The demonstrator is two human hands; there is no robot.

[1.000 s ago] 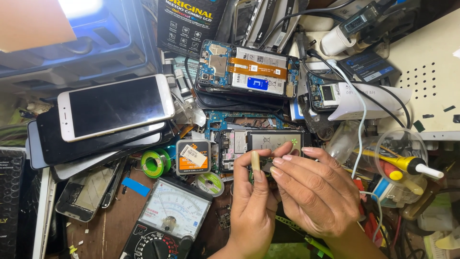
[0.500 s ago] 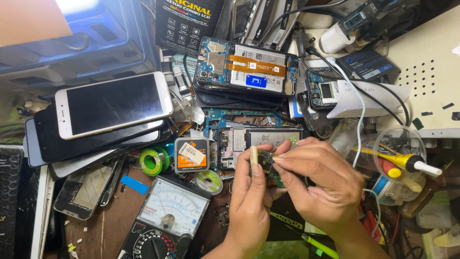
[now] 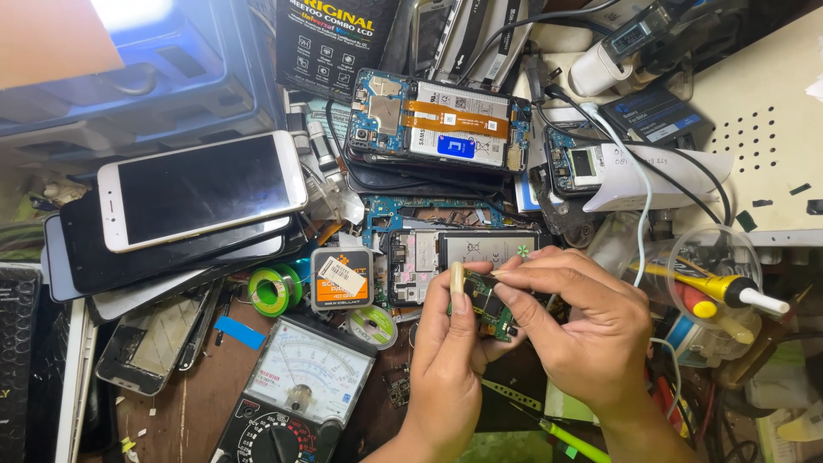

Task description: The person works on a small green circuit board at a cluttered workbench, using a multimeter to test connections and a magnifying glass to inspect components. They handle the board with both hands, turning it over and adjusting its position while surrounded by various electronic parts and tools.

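My left hand [image 3: 450, 343] and right hand [image 3: 583, 330] both pinch a small green circuit board [image 3: 487, 307], held up between them just above the cluttered desk [image 3: 197, 403]. An opened phone [image 3: 463, 253] lies right behind it. A multimeter [image 3: 296, 390] sits to the left, near a solder spool [image 3: 273, 290].

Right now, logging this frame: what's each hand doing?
Left hand: closed on the small green circuit board.
Right hand: fingertips pinching the same board.
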